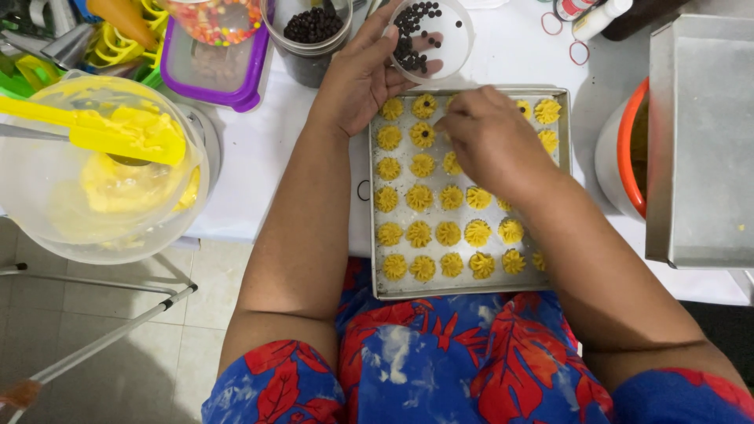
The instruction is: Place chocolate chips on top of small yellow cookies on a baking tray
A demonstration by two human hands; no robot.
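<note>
The left hand (363, 78) is gripping a clear cup (432, 39) of dark chips just above the baking tray (375, 235); the right hand (491, 137) (fingertips pinched) is hovering over its piped yellow cookies (420, 196).

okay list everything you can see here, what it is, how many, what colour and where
baking tray: one, silver, centre
piped cookies: about thirty, yellow, on the tray
small clear cup: one, holds dark chips, in left hand
mixing bowl: one, clear, yellow dough, left
spatula: one, yellow, in the bowl
jar of dark chips: one, top
purple-rimmed container: one, top left
empty tray: one, silver, right
left hand: holds the cup
right hand: fingertips over the cookies
</note>
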